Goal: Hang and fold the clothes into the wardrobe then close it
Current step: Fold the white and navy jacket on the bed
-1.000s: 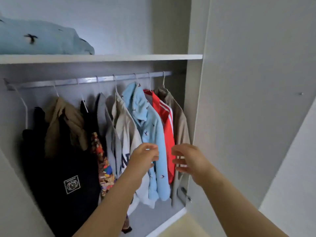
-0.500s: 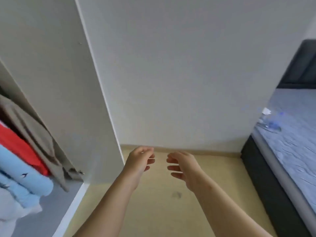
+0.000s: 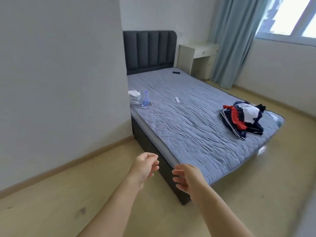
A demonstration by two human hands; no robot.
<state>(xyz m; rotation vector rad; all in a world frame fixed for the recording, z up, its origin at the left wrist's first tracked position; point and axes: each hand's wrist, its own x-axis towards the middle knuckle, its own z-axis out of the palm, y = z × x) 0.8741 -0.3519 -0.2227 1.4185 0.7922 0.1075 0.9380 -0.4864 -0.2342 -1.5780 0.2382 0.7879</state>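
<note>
The view has swung from the wardrobe, now out of sight, to the bed (image 3: 188, 127). The left hand (image 3: 145, 165) and right hand (image 3: 187, 178) hang empty, fingers loosely curled. A heap of clothes (image 3: 242, 117) at two o'clock, near the bed's foot, is probably next to fetch.

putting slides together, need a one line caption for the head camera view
Left hand and right hand held out empty before a bed with a pile of clothes near its foot

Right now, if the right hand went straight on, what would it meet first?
Probably the near edge of the mattress, just past the right hand; depth is unclear, so it might pass above.
</note>
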